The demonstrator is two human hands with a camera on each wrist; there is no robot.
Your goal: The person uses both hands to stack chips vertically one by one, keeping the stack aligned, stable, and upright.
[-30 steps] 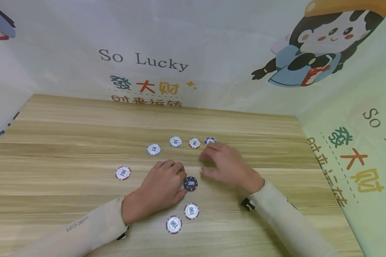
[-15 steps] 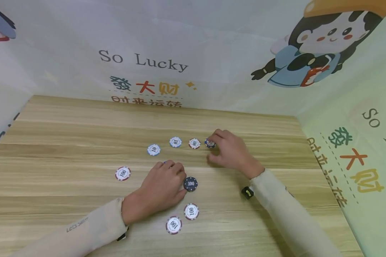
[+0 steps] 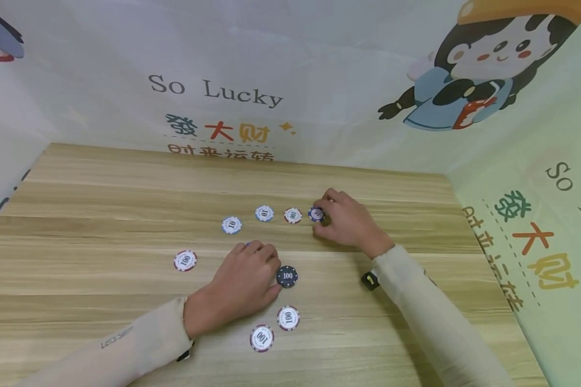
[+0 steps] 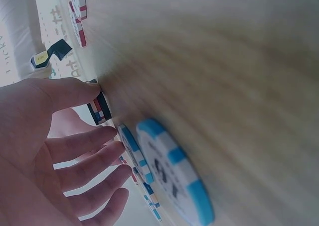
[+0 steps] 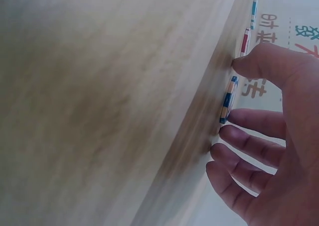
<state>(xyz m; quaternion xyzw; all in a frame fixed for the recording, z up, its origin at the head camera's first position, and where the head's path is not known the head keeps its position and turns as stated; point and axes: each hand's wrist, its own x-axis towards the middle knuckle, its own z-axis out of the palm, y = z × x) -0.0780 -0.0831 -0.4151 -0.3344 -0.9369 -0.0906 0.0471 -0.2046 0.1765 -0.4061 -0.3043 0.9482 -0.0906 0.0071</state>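
Observation:
A black poker chip (image 3: 287, 276) marked 100 tops a small stack, whose layered edge (image 4: 101, 108) shows in the left wrist view. My left hand (image 3: 234, 282) holds this stack between thumb and index finger; its other fingers spread loosely beside it. A sliver of a blue chip (image 3: 248, 244) peeks out behind the left knuckles, mostly hidden. Farther off, my right hand (image 3: 351, 220) curls thumb and index finger around a dark blue poker chip (image 3: 316, 214). In the right wrist view the index fingertip touches that chip's edge (image 5: 229, 100), and the thumb tip is close at its other side.
Left of the dark blue chip lie a red-edged chip (image 3: 292, 215) and two light blue ones (image 3: 264, 213) (image 3: 231, 225). Another red-edged chip (image 3: 185, 260) lies at left, and two more (image 3: 288, 318) (image 3: 262, 338) sit nearer. A printed cloth (image 3: 319, 107) stands along the wooden table's (image 3: 126, 183) back.
My right hand has moved slightly away from me, and its thumb and index finger have come around the dark blue chip. My left hand stays in place at the stack.

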